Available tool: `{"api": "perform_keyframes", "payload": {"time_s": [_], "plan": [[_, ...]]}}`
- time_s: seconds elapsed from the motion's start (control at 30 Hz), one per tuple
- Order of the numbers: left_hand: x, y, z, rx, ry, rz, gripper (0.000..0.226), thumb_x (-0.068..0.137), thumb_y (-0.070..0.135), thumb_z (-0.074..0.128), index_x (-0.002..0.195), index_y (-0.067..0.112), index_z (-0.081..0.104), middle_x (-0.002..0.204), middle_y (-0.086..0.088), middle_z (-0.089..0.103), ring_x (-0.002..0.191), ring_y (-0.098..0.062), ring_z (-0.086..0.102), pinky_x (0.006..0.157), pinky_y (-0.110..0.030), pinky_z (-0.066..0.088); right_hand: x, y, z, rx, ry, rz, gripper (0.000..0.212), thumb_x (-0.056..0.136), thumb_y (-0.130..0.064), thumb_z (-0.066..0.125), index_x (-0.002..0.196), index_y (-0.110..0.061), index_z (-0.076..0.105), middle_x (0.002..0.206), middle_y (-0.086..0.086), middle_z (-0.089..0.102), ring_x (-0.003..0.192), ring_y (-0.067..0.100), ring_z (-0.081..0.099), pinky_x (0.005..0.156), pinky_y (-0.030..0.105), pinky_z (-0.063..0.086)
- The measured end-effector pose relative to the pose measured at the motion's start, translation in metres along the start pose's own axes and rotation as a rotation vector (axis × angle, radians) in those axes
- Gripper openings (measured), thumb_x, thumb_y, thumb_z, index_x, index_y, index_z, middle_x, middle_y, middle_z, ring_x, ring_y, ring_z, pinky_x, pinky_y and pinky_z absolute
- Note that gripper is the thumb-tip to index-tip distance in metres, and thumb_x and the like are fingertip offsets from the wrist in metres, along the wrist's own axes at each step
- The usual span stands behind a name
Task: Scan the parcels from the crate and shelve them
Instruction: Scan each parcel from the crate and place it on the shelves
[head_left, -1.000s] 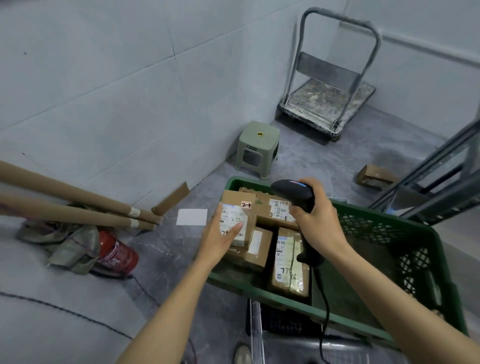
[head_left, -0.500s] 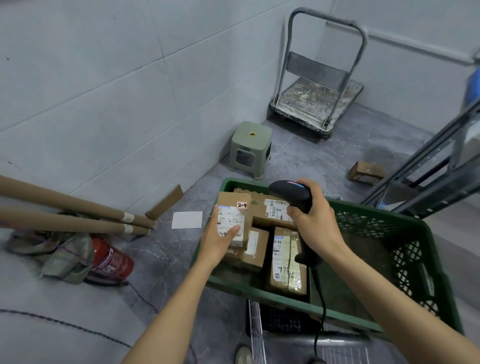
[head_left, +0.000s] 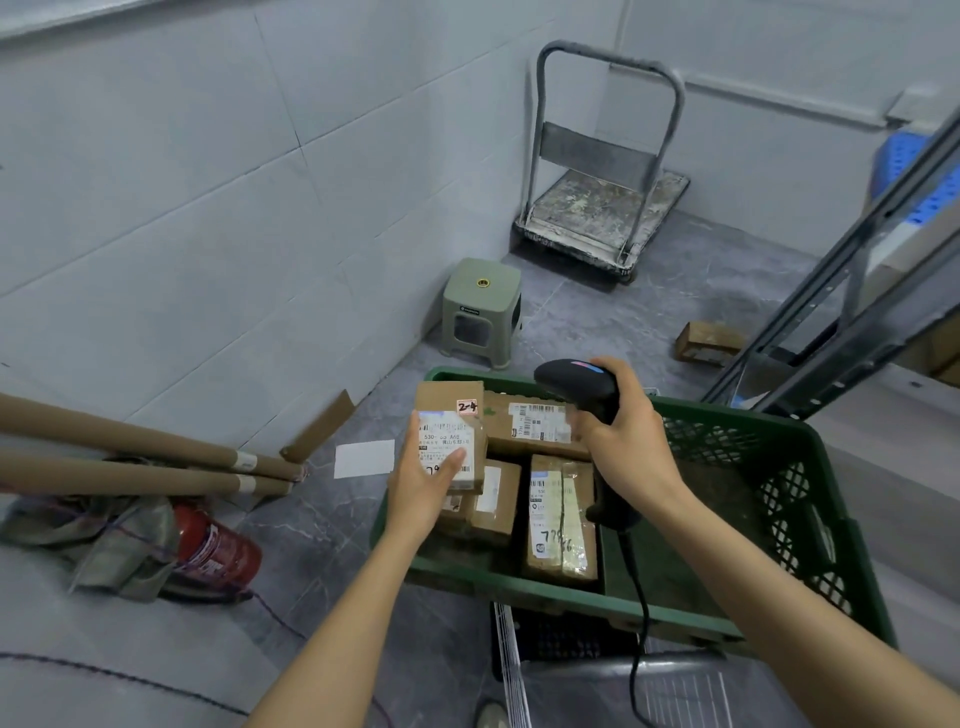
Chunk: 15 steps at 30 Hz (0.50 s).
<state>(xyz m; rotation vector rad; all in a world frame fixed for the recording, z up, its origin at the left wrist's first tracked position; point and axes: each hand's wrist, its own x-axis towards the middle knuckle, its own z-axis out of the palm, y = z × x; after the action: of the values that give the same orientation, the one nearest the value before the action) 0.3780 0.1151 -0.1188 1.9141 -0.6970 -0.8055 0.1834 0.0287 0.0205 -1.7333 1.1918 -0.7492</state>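
Brown box (head_left: 451, 413) pinched in the left hand (head_left: 423, 491), thumb on its white label (head_left: 441, 441), up over the far left corner of the green crate (head_left: 737, 415). Black scanner (head_left: 576, 382) gripped tight in the right hand (head_left: 631, 441), just right of the box. More boxes (head_left: 558, 514) down in the crate's left side.

The scene is viewed from a single head-worn wide-angle camera — aimed forward and down. The green crate (head_left: 571, 597) is framed close below, the trolley (head_left: 597, 208) farther off.
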Motion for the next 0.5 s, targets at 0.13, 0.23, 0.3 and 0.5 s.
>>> {"api": "perform_keyframes", "payload": {"time_s": [0.13, 0.23, 0.3, 0.5], "plan": [[-0.011, 0.025, 0.006, 0.007, -0.022, 0.078, 0.082, 0.086, 0.043, 0.066, 0.151, 0.036, 0.015, 0.138, 0.003, 0.052, 0.119, -0.013, 0.050, 0.089, -0.026, 0.046, -0.010, -0.009, -0.022, 0.016, 0.039, -0.011, 0.049, 0.088, -0.002, 0.058, 0.125, -0.031, 0.044, 0.097, -0.013, 0.057, 0.071, 0.003, 0.058, 0.052, 0.007, 0.041], [-0.023, 0.047, 0.016, -0.012, -0.064, 0.132, 0.081, 0.088, 0.037, 0.065, 0.151, 0.033, 0.016, 0.139, 0.005, 0.050, 0.121, -0.011, 0.049, 0.095, -0.030, 0.044, -0.020, -0.014, -0.044, 0.030, 0.084, -0.038, 0.047, 0.087, 0.001, 0.057, 0.120, -0.030, 0.045, 0.094, -0.016, 0.056, 0.070, -0.004, 0.059, 0.052, 0.006, 0.041], [-0.032, 0.062, 0.026, 0.009, -0.052, 0.184, 0.075, 0.088, 0.035, 0.066, 0.149, 0.031, 0.023, 0.132, 0.010, 0.052, 0.106, 0.002, 0.050, 0.080, -0.013, 0.041, -0.028, -0.016, -0.062, 0.035, 0.113, -0.053, 0.046, 0.086, 0.002, 0.056, 0.118, -0.030, 0.046, 0.093, -0.019, 0.055, 0.069, -0.008, 0.057, 0.052, 0.006, 0.042], [-0.071, 0.103, 0.067, 0.006, -0.135, 0.293, 0.077, 0.089, 0.031, 0.065, 0.151, 0.028, 0.019, 0.140, 0.005, 0.050, 0.119, -0.007, 0.049, 0.084, -0.015, 0.044, -0.061, -0.011, -0.129, 0.032, 0.214, -0.054, 0.047, 0.088, -0.002, 0.055, 0.119, -0.035, 0.043, 0.095, -0.013, 0.056, 0.064, 0.001, 0.056, 0.049, 0.010, 0.040]]}}
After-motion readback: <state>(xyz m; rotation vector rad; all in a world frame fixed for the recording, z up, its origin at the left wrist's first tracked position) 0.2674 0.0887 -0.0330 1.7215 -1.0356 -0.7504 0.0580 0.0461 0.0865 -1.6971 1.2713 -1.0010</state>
